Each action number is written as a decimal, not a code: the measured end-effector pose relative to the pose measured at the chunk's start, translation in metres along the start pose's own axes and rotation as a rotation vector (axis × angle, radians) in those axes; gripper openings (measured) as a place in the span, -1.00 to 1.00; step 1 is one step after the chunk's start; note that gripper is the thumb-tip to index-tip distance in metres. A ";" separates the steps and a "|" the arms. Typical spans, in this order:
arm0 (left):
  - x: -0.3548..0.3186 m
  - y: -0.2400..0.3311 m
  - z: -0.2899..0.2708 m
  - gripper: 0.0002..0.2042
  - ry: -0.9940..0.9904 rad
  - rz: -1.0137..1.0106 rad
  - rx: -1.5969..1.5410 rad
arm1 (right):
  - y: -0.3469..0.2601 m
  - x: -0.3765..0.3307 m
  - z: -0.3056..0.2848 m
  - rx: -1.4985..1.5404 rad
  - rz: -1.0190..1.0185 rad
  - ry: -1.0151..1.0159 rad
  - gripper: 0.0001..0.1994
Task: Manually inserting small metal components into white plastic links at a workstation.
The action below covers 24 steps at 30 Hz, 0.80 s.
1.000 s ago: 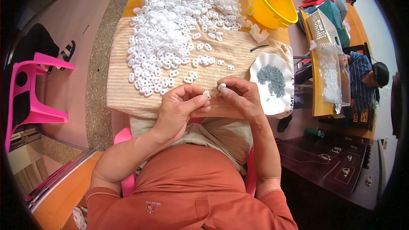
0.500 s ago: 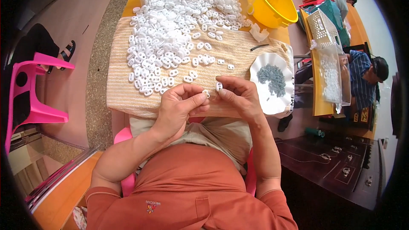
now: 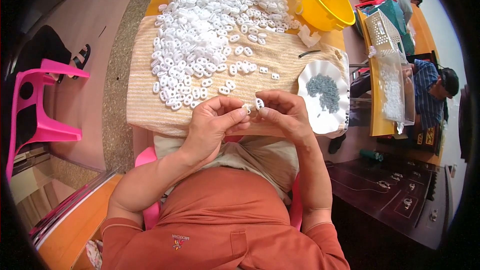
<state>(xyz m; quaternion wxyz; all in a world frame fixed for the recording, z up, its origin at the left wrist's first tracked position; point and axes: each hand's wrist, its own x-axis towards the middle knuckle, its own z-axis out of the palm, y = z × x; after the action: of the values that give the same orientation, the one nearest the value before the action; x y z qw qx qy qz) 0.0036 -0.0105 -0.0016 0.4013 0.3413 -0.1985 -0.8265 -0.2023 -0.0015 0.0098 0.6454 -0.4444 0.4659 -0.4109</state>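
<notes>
Two hands up over the near edge of the table, both in a pinch, fingertips close together above the striped towel [image 3: 142, 112]. Left hand [image 3: 216, 120]: forearm comes in from the lower left, back of the hand up, thumb laid along the index finger, remaining fingers curled under. Its grip is closed down on a small white part [image 3: 246, 110], mostly hidden by the fingertips (too small to call its shape or axis). Right hand [image 3: 286, 112]: forearm rises from the lower right, wrist bent inward, thumb and index pointing left. Thumb and index are pinched on a white two-hole oval [image 3: 259, 103], gap no wider than the piece. Oval's long axis runs roughly from the table's near edge to its far edge, holes lined up along it; sits just right of the left-hand part, contact can't be called. Loose stock: pile of white ovals [image 3: 200, 25] from the far edge down the towel's left half, stragglers toward the middle. Two small white blocks [image 3: 275, 76] lie right of those. White fluted plate [image 3: 325, 70] at the towel's right edge holds grey pins [image 3: 322, 92]; dark strip [image 3: 309, 53] beyond it. Yellow basin [image 3: 340, 12] at the table's far right corner.
</notes>
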 end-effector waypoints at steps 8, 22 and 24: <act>0.000 -0.001 0.000 -0.88 -0.001 -0.009 0.014 | 0.002 -0.001 -0.002 -0.008 -0.015 -0.034 -0.67; 0.000 -0.002 -0.001 -0.87 -0.001 -0.016 0.022 | 0.003 -0.001 -0.002 -0.041 -0.007 -0.028 -0.69; 0.000 -0.002 0.000 -0.87 -0.001 -0.015 0.024 | 0.003 -0.001 -0.002 -0.039 0.005 -0.021 -0.68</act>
<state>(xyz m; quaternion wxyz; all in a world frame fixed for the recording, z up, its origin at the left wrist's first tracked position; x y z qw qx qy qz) 0.0031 -0.0092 -0.0028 0.3909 0.3471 -0.2063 -0.8271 -0.2045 0.0001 0.0074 0.6427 -0.4599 0.4680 -0.3954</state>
